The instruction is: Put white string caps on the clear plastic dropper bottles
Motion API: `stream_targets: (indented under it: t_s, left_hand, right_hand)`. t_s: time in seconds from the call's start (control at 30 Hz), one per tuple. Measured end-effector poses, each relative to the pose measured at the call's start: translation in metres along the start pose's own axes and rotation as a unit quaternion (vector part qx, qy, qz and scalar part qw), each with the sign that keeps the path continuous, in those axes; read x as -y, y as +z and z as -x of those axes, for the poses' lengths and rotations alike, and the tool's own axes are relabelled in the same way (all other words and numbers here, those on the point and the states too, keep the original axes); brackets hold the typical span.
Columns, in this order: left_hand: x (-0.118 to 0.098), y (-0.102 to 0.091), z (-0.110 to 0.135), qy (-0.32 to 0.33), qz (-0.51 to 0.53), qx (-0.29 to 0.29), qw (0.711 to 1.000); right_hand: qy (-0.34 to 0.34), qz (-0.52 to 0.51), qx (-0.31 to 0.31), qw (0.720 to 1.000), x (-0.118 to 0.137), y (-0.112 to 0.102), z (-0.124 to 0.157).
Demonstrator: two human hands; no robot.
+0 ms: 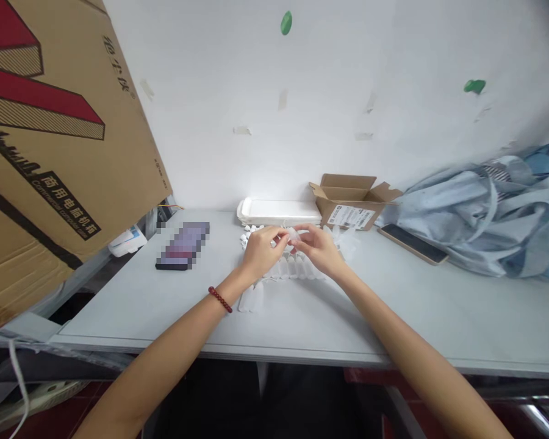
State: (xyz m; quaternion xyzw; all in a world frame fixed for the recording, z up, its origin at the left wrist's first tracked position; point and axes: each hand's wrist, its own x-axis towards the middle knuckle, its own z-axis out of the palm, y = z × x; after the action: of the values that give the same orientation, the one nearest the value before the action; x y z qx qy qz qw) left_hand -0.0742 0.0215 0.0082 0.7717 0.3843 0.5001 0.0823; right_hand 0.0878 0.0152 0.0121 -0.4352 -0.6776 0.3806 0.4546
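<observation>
Over the middle of the table, my left hand (264, 249) and my right hand (319, 245) meet fingertip to fingertip. Between them is a small translucent white piece (293, 235), pinched from both sides; its exact kind is too small to make out. Below my hands lies a row of translucent white tube-like pieces (297, 267), side by side. Two similar pieces (252, 297) lie nearer the front, below my left wrist. Small white cap-like bits (247, 233) are gathered just beyond my left hand, and more clear pieces (348, 241) lie right of my right hand.
A flat white box (279, 210) and an open cardboard box (348, 198) stand against the wall. A phone (183, 247) lies at left, a dark-screened phone (414, 242) at right beside pale blue cloth (476, 213). A large carton (73, 152) leans in from the left.
</observation>
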Motion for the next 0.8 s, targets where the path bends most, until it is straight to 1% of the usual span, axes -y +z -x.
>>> stream_targets:
  t_s: [0.2,0.43,0.53,0.8]
  left_hand:
    - [-0.001,-0.001,0.000,-0.003,0.010,-0.004,1.000]
    - [0.004,0.000,0.000,0.027,0.003,0.022,0.999]
    - [0.006,0.001,0.001,0.038,-0.004,0.024,0.999]
    - [0.004,0.001,0.001,0.046,-0.019,0.030,0.998]
  right_hand:
    - [0.009,-0.001,0.000,1.000,0.002,0.001,0.001]
    - [0.032,0.006,-0.014,0.999,0.008,0.002,0.002]
    - [0.029,0.012,-0.011,0.999,0.006,0.002,0.002]
    - [0.030,-0.014,-0.015,0.999,-0.002,0.001,0.000]
